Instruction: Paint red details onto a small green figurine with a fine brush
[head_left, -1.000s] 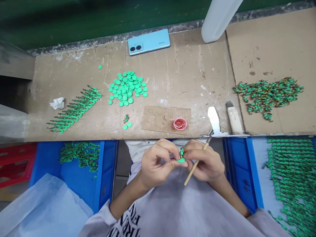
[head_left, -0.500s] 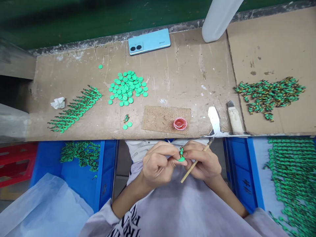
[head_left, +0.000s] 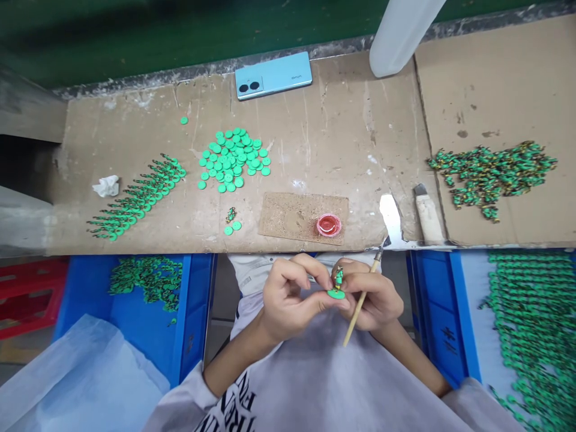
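Both hands meet low in the view, over the lap, just below the bench edge. Left hand [head_left: 288,297] curled, thumb and fingertips pinching a small green figurine on a round green base [head_left: 336,287]; the piece stands upright between the two hands. Right hand [head_left: 371,297] closed around a thin wooden paintbrush [head_left: 360,303] — handle slanting down toward 7 o'clock, tip up toward 1 o'clock — with its fingertips touching the figurine from the right.

On the cardboard-covered bench [head_left: 342,132], at 12 o'clock from the hands: a small red paint cap [head_left: 328,225] resting on a cork-coloured pad [head_left: 294,217]. At 11 o'clock, a loose heap of green discs [head_left: 234,159]; further left, at 10 o'clock, a slanted row of finished figurines [head_left: 137,198] and a crumpled tissue [head_left: 107,186]. Light-blue phone [head_left: 273,75] at the far edge. At 2 o'clock, a pile of green-and-dark figurines [head_left: 492,171]; a scraper [head_left: 427,213] lies near it.

Blue bins — left bin [head_left: 191,312], right bin [head_left: 443,324] — flank the lap, both holding green pieces.
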`<state>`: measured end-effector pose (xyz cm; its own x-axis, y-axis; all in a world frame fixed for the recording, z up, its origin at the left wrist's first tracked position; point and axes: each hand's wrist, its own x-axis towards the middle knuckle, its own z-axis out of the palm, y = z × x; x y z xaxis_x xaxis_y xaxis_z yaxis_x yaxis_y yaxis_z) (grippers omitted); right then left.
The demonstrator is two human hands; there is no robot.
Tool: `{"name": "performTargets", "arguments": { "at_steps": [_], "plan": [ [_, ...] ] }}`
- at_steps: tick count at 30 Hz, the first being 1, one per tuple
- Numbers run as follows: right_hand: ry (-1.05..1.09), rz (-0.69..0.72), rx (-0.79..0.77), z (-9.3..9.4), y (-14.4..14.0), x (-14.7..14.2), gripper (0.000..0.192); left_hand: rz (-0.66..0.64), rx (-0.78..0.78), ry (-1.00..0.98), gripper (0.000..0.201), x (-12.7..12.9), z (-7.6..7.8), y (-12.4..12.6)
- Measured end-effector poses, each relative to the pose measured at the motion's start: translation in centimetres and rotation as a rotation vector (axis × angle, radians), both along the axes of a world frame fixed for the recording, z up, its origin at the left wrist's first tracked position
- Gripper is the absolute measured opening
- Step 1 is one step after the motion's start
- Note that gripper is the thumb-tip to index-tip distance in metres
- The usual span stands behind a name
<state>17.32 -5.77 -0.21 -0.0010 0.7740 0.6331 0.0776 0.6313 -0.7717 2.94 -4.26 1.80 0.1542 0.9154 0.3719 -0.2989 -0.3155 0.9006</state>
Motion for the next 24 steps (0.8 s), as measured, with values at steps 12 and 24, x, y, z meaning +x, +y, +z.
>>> {"name": "performTargets", "arguments": {
  "at_steps": [12, 24],
  "plan": [
    [0.042, 0.032, -0.007, -0.39, -0.06, -0.13, 0.017, 0.005, 0.020, -0.007, 0.051, 0.08, -0.07, 0.05],
    [0.035, 0.045, 0.035, -0.08, 0.29, -0.11, 0.011, 0.012, 0.040, -0.017, 0.052, 0.33, -0.45, -0.17]
  ]
}}
